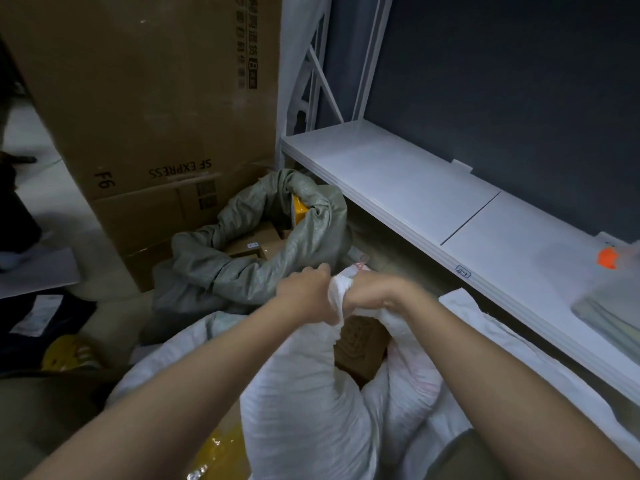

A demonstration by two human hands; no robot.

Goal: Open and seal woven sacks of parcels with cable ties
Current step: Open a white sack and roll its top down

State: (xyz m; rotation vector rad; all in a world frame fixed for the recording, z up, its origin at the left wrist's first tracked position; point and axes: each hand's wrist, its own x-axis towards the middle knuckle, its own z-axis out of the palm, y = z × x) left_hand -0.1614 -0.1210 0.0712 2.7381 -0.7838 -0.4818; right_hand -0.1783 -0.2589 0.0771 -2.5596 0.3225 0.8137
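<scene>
The sack in front is white, with faint pink marks on its right side. Behind it lies a grey-green sack, a yellow parcel showing in its mouth. The big cardboard box is brown with black lettering. The shelf is white against a dark blue-grey wall. An orange object sits on the shelf.

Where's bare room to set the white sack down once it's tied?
Free: the white shelf, bare from its left upright to the panel seam; past the seam, an orange-capped item and a stack sit at its right end. Crowded: the floor ahead, filled by the open grey sack and cardboard boxes. Both hands grip the white sack.
</scene>
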